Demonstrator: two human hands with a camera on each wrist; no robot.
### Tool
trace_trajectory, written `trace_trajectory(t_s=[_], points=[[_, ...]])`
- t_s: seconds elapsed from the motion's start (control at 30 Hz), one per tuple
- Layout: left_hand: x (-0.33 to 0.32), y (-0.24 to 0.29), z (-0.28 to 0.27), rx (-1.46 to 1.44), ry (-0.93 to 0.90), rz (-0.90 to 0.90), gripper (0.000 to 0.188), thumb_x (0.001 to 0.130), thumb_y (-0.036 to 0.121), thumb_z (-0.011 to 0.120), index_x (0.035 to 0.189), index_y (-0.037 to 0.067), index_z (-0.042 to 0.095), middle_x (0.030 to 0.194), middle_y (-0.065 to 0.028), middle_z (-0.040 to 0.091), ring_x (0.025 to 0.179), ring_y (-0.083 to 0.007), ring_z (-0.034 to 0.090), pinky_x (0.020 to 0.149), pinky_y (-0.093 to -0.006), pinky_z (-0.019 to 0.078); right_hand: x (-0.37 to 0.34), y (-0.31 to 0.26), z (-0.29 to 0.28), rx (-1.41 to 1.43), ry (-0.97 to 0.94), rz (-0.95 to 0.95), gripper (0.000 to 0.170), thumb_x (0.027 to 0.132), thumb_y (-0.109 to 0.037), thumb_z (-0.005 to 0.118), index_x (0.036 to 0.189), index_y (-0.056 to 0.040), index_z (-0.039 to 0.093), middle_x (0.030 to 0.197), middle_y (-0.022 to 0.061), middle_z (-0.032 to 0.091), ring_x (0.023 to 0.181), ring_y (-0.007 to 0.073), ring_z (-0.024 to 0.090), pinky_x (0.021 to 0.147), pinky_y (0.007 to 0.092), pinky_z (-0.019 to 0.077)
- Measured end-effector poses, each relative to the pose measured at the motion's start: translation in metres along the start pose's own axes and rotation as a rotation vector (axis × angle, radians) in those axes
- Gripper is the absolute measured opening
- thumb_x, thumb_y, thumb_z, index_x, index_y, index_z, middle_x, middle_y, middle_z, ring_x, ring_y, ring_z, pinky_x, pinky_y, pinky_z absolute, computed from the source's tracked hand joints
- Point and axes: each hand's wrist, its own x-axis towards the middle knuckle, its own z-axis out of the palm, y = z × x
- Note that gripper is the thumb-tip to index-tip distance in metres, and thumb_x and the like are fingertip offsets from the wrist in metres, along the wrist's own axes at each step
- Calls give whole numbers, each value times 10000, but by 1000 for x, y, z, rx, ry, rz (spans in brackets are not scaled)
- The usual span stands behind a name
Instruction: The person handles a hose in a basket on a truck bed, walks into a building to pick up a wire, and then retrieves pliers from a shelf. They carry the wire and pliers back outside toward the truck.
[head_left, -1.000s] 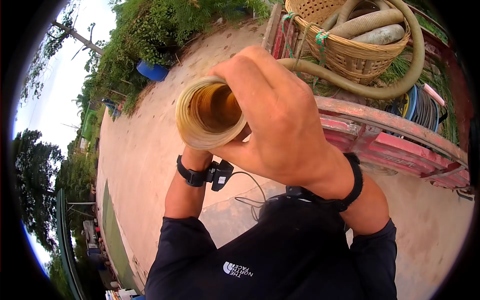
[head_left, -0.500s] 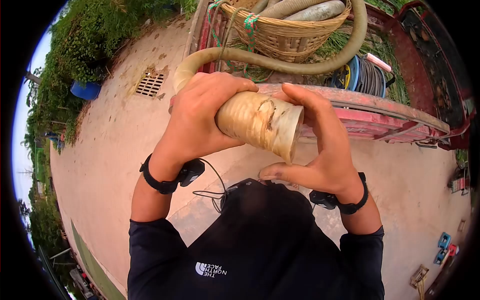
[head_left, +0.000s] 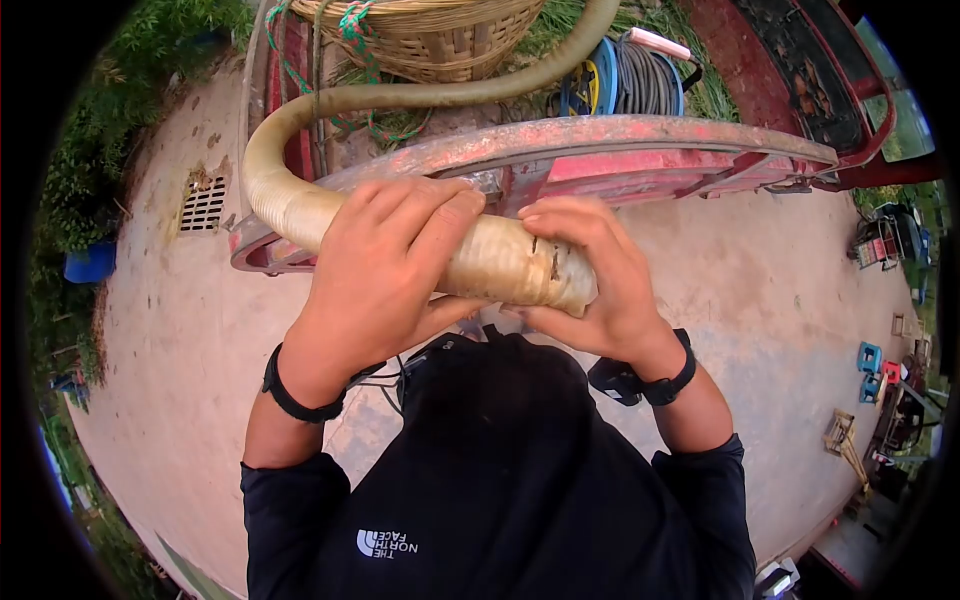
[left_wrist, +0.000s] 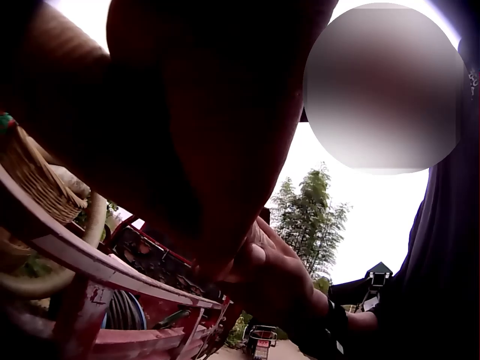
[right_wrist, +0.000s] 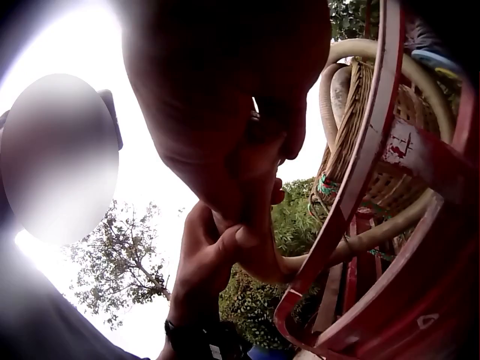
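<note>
A thick tan ribbed hose (head_left: 500, 262) runs level in front of the chest in the head view, its end with dark cracks pointing right. The left hand (head_left: 375, 270) grips it from above, thumb underneath. Around the end of the hose, the right hand (head_left: 605, 275) curls its fingers over the top, with the thumb below. Behind the left hand the hose bends up over the red truck bed's side rail (head_left: 600, 130). Both hands look dark in the wrist views, where the left hand (right_wrist: 202, 255) shows beside the hose (right_wrist: 262, 259).
Inside the truck bed are a woven basket (head_left: 440, 40) with green cord and a blue cable reel (head_left: 640, 80). A drain grate (head_left: 203, 204) lies in the concrete ground at left. A blue barrel (head_left: 90, 262) stands at far left; blue and red items (head_left: 870, 358) lie at right.
The hose end has turned from facing the head camera to pointing right. The right hand came away from its earlier hold and now grips the end. The head view has shifted toward the right.
</note>
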Motion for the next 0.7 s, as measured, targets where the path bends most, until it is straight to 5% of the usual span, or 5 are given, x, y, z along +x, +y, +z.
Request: trace_trajectory(t_s=[0.23, 0.3, 0.47, 0.53, 0.7], points=[[0, -20, -14, -24, 26, 16, 653, 540, 284, 829, 1097, 43, 587, 1026, -109, 639, 925, -323, 602, 815, -414, 456, 21, -10, 12, 50, 67, 39, 631, 596, -100, 811, 1156, -44, 525, 1108, 136, 556, 1027, 305, 554, 870, 374, 459], [1, -24, -21, -8, 53, 22, 649, 545, 289, 833, 1094, 43, 591, 1020, -111, 642, 918, -322, 606, 811, -409, 456, 19, -10, 22, 552, 358, 228, 623, 609, -126, 825, 1157, -49, 539, 1091, 121, 562, 992, 256, 560, 803, 348, 470], [-1, -25, -24, -6, 117, 7, 644, 537, 251, 812, 1106, 56, 579, 1005, -109, 629, 908, -309, 591, 778, -398, 442, 1, -15, 7, -6, 317, 19, 519, 650, -122, 816, 1111, -37, 593, 1025, 85, 579, 847, 160, 552, 677, 265, 452], [1, -21, -23, 4, 122, -3, 647, 543, 269, 827, 1104, 53, 588, 1009, -108, 635, 917, -307, 598, 788, -392, 443, -3, -18, 6, 225, 129, 262, 381, 753, -112, 750, 1092, -24, 600, 975, 54, 574, 827, 121, 546, 666, 258, 449], [-2, -16, -11, 19, 123, 6, 642, 553, 280, 841, 1102, 52, 595, 1007, -103, 641, 924, -301, 604, 788, -389, 444, -9, -30, 15, 666, 103, 472, 246, 910, -120, 590, 1126, -2, 588, 754, 2, 554, 633, 53, 522, 547, 218, 418]])
